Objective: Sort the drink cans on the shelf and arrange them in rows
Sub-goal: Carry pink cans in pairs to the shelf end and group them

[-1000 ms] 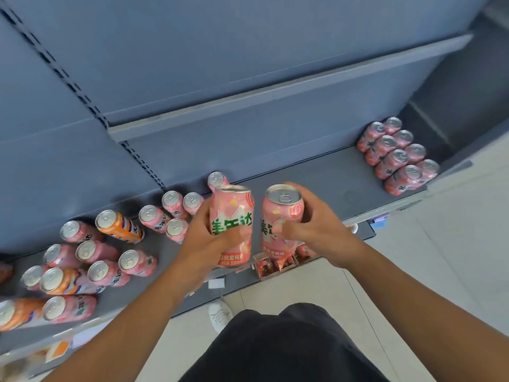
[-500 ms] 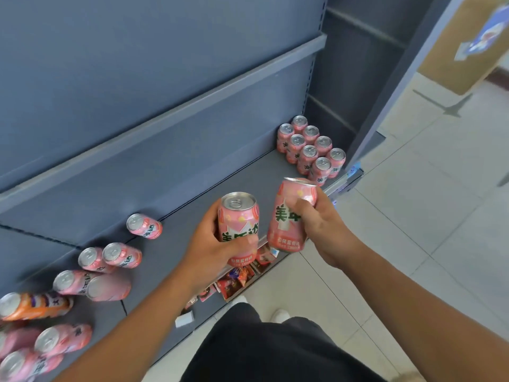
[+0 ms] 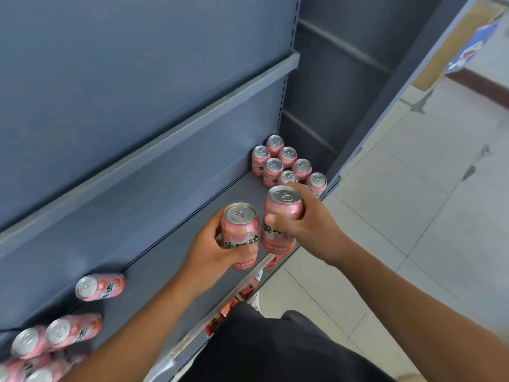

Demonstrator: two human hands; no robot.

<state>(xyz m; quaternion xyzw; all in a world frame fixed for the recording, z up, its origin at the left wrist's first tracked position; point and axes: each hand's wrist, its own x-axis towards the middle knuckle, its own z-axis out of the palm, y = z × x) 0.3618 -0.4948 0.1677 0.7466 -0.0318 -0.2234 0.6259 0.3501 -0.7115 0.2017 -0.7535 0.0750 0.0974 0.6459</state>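
My left hand (image 3: pixel 209 252) grips an upright pink can (image 3: pixel 241 232) above the front part of the grey shelf (image 3: pixel 170 244). My right hand (image 3: pixel 305 224) holds a second upright pink can (image 3: pixel 279 216) just to its right, close to a block of several standing pink cans (image 3: pixel 286 164) in rows at the shelf's right end. The right hand partly hides the nearest cans of that block. At the shelf's left, a lone pink can (image 3: pixel 99 286) stands apart, and several more pink cans (image 3: pixel 55 340) crowd the lower left corner.
An upper grey shelf (image 3: pixel 154 139) overhangs the cans. A dark upright post (image 3: pixel 286 86) ends the shelf at the right, with another shelving bay (image 3: pixel 344 78) beyond. Tiled floor (image 3: pixel 413 216) lies to the right. Small red packets (image 3: pixel 237 299) sit on a lower shelf under the front edge.
Both hands have carried their pink cans rightward along the shelf, nearer the block of standing cans. The view has swung right, so the loose cans at the left have slid toward the frame's edge.
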